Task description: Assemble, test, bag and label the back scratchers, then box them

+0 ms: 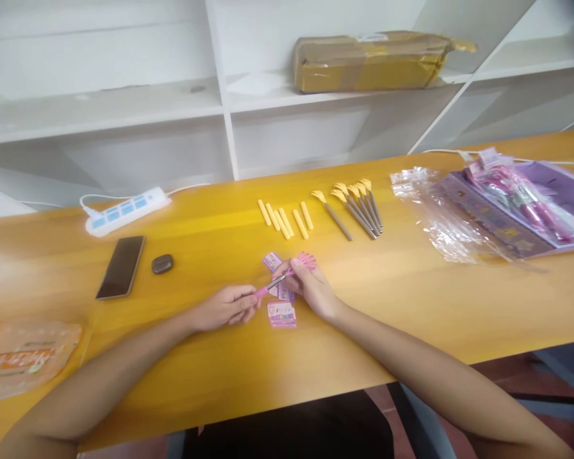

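A pink back scratcher (276, 282) with a metal rod and a hand-shaped head slants between my two hands. My left hand (234, 305) is closed around its pink handle. Just below the pink claw head, my right hand (310, 287) grips the other end. Small purple-and-pink printed cards (282, 315) lie on the table under and beside my hands. Beyond them rest several yellow sticks (287, 223). To their right are several scratcher heads in yellow on grey metal rods (363, 210).
A phone (120, 268), a small black case (162, 263) and a white power strip (128, 211) are at the left. Clear plastic bags (449, 223) and a purple box (507, 223) with pink packaged scratchers lie right. A taped carton (370, 64) sits on the shelf.
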Demonstrator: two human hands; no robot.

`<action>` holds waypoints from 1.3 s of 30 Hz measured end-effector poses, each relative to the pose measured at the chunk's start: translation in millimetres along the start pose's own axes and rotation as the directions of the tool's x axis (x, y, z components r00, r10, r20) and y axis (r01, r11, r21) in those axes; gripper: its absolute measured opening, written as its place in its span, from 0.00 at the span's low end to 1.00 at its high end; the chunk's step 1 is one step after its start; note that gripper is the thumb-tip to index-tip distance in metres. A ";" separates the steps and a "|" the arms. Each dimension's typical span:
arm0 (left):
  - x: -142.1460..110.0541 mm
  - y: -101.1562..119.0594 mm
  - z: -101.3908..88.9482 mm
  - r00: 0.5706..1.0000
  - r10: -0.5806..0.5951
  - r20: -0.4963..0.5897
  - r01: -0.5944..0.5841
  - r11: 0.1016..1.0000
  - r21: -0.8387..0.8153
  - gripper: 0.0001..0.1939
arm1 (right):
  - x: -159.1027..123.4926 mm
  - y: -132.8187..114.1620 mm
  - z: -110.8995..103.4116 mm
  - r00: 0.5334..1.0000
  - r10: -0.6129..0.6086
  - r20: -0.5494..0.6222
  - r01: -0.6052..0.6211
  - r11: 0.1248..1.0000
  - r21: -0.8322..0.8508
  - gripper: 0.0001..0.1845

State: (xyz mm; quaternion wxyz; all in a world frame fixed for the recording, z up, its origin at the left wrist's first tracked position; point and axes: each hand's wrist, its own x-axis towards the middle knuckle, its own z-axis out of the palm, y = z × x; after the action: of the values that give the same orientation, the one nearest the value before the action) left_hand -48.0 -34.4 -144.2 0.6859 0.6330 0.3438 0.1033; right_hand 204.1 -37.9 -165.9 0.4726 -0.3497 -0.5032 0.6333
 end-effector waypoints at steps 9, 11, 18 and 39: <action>4.1 5.5 -8.6 0.999 -0.039 -0.005 0.040 0.996 0.078 0.25 | 0.1 -14.7 -1.9 0.989 -0.022 -0.144 0.024 1.000 0.013 0.33; 1.1 14.0 -14.7 0.999 -0.013 -0.049 0.020 0.988 0.154 0.25 | 1.9 -20.8 -2.2 0.986 -0.035 -0.160 0.039 0.999 0.023 0.32; -24.0 102.4 -48.2 0.935 0.254 -0.248 -0.009 0.715 0.699 0.24 | 38.1 -78.2 6.1 0.965 -0.195 -0.174 0.214 0.972 0.097 0.28; 40.2 198.2 -25.6 0.717 0.442 -0.539 -0.678 0.624 -0.390 0.24 | 101.6 -156.6 73.2 0.894 -0.370 -0.252 0.444 0.809 0.385 0.23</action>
State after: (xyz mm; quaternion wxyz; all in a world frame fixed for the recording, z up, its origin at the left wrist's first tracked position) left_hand 24.6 44.3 29.3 0.6871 0.4431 0.2072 0.5372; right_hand 144.1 43.5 7.2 0.7031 -0.1709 -0.3721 0.5813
